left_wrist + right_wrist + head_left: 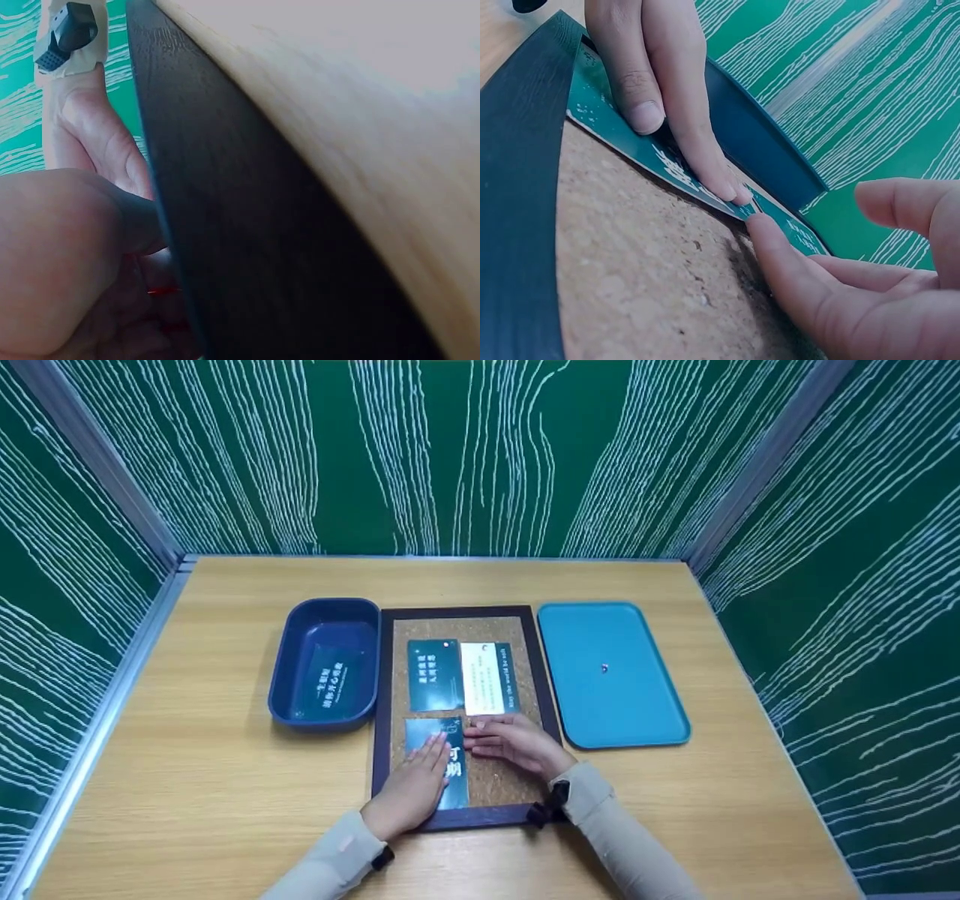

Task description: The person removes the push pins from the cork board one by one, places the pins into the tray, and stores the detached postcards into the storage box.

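Note:
My left hand lies on a green card with white characters, at the lower left of a cork board. In the right wrist view, straight left fingers press the card down. My right hand is at the card's right edge. One of its fingertips touches that edge, while another finger stands apart. Two more cards, a green one and a white-and-green one, lie higher on the board, each with a small pin-like dot near its top.
Left of the dark-framed board stands a blue bin holding another green card. On the right lies a turquoise tray with a tiny shiny thing on it. Green patterned walls enclose the table.

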`<control>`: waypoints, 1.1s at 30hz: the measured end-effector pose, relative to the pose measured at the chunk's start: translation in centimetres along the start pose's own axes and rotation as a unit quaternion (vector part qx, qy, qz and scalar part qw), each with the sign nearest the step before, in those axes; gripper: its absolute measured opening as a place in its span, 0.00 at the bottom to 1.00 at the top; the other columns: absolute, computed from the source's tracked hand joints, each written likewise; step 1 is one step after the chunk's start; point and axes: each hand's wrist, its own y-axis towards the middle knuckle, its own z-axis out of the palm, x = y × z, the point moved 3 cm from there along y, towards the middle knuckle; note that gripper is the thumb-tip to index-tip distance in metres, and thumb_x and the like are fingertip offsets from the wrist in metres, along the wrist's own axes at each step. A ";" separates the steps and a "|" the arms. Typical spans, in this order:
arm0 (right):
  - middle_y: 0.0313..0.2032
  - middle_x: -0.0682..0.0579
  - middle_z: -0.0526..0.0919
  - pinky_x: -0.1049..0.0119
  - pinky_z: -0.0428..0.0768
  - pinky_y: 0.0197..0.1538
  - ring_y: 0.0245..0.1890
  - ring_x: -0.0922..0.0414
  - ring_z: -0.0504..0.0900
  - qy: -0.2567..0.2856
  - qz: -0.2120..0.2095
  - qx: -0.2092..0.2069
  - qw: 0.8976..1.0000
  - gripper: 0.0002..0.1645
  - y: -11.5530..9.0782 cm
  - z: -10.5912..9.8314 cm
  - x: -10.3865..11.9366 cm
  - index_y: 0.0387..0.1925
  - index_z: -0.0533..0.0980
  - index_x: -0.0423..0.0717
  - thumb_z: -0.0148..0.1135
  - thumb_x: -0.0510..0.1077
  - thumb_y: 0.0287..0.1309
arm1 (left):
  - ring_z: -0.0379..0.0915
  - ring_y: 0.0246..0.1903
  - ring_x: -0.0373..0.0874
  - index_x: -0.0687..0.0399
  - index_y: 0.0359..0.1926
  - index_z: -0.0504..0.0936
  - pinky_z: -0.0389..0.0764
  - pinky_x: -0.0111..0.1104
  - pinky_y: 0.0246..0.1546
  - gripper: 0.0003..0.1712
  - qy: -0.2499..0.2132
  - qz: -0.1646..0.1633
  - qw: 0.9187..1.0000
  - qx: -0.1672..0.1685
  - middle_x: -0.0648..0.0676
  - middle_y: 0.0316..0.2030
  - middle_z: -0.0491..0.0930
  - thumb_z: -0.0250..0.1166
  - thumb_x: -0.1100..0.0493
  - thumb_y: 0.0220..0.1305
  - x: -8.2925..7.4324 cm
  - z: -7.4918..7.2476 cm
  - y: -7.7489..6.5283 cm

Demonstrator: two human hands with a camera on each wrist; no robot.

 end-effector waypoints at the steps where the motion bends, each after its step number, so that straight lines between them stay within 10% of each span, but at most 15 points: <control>1: 0.53 0.36 0.81 0.59 0.80 0.56 0.47 0.53 0.85 0.000 0.000 -0.001 1.000 0.25 0.0 0.0 0.0 0.60 0.65 0.25 0.53 0.37 0.66 | 0.53 0.72 0.56 0.65 0.70 0.60 0.62 0.49 0.69 0.31 0.000 0.000 1.000 0.000 0.63 0.72 0.55 0.47 0.53 0.74 0.0 0.0 0.0; 33: 0.44 0.42 0.85 0.65 0.84 0.45 0.37 0.60 0.85 -0.160 -0.051 -0.071 0.983 0.20 1.6 1.5 -0.3 0.52 0.76 0.27 0.60 0.34 0.61 | 0.49 0.73 0.55 0.64 0.71 0.58 0.60 0.49 0.70 0.31 -0.012 -0.007 1.000 0.025 0.62 0.73 0.53 0.46 0.52 0.75 -0.1 -0.2 0.1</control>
